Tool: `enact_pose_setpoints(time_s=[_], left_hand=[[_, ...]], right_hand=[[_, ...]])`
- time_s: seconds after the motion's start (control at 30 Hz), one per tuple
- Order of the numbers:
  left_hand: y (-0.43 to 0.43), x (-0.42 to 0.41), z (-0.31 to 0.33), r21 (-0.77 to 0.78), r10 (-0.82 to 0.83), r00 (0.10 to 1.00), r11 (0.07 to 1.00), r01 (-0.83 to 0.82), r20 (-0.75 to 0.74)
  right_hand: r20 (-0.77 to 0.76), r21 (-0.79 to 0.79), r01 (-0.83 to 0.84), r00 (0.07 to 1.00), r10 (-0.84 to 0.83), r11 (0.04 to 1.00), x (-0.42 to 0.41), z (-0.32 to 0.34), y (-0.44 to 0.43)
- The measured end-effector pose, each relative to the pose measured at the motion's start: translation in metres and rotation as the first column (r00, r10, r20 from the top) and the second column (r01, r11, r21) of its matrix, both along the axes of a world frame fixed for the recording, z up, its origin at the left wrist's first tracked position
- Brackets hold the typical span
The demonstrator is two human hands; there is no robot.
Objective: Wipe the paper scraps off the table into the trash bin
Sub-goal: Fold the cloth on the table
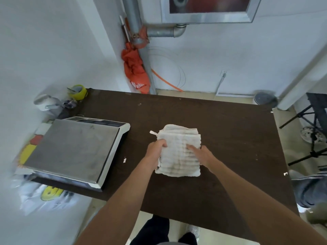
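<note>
Progress: barely begun, by my judgement. The paper scraps (124,160) lie scattered on the table (221,191) and none looks gathered towards an edge.
Cloth: one folded white cloth (178,154) lies flat near the table's middle, under both hands.
Left hand: the left hand (156,146) has its fingers curled over the cloth's left edge, gripping it.
Right hand: the right hand (203,154) rests at the cloth's right edge with a finger laid straight on top. The thumb is hidden, so I cannot tell whether it also pinches.
Scraps counted: four plain ones, placed from the cloth:
- one just off at 8 o'clock, near the scale (76,147)
- a far-left scrap (139,104) at 11 o'clock
- a corner scrap (271,112) at 2 o'clock
- an edge scrap (285,173) at 4 o'clock on the right rim
Specks: fainter pale dots at 3 o'clock are too small to count.
Trash bin: one round grey lidded trash bin (265,100) — my reading of it — stands on the floor beyond the far right corner, at 1 o'clock.
Left to do: all of the sweeping. Every scrap has to be brought together and pushed off the edge nearest the bin.
Other counts: two hands, one scale.
</note>
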State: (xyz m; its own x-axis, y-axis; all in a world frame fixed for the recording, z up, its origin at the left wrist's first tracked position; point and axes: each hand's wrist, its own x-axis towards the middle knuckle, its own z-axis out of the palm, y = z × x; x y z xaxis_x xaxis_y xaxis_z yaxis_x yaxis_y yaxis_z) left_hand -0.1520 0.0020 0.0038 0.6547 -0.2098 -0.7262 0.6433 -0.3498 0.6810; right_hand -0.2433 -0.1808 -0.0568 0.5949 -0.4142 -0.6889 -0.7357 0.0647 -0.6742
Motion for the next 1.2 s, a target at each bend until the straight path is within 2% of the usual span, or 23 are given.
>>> enact_pose_setpoints(time_s=[0.1,0.27,0.47,0.6,0.7,0.8,0.87,0.9,1.0,1.1,1.2], left_hand=[[0.004,0.026,-0.001,-0.042,0.022,1.0,0.999,-0.023,-0.017],[0.004,0.08,-0.006,-0.066,-0.052,0.998,0.997,0.049,-0.047],[-0.004,0.146,-0.006,-0.086,-0.166,0.985,0.982,0.169,0.039],[-0.01,0.19,-0.013,-0.076,-0.162,0.974,0.981,0.176,0.16],[-0.012,0.217,-0.02,0.0,-0.149,0.951,0.988,0.155,0.271],[-0.012,0.235,-0.031,0.248,-0.206,0.884,0.963,0.106,0.42],[-0.011,0.236,-0.038,0.39,-0.304,0.792,0.916,0.091,0.529],[-0.01,0.233,-0.043,0.442,-0.377,0.717,0.891,0.106,0.587],[-0.012,0.224,-0.059,0.566,-0.609,0.4,0.791,0.234,0.685],[-0.019,0.22,-0.077,0.696,-0.78,0.152,0.615,0.371,0.608],[-0.02,0.221,-0.096,0.845,-0.891,-0.054,0.407,0.347,0.451]], right_hand=[[0.029,0.001,0.026,0.999,-0.026,1.0,0.023,0.001,0.005],[0.0,-0.113,0.021,1.0,-0.021,0.993,0.067,0.003,0.009],[-0.022,-0.241,0.001,1.0,-0.007,0.971,0.122,0.012,0.006],[0.018,-0.284,-0.002,1.0,0.008,0.959,0.157,0.013,0.004],[0.037,-0.33,-0.003,0.999,0.016,0.944,0.182,0.014,0.004],[-0.009,-0.513,-0.046,0.999,0.049,0.857,0.2,0.01,0.009],[-0.005,-0.664,-0.096,0.992,0.125,0.742,0.208,0.006,0.017],[0.01,-0.736,-0.123,0.981,0.192,0.665,0.211,0.005,0.021],[0.006,-0.868,-0.21,0.903,0.43,0.451,0.219,-0.003,0.033],[-0.121,-0.857,-0.368,0.824,0.554,0.36,0.228,-0.016,0.038],[-0.237,-0.808,-0.476,0.802,0.548,0.347,0.232,-0.032,0.033]])
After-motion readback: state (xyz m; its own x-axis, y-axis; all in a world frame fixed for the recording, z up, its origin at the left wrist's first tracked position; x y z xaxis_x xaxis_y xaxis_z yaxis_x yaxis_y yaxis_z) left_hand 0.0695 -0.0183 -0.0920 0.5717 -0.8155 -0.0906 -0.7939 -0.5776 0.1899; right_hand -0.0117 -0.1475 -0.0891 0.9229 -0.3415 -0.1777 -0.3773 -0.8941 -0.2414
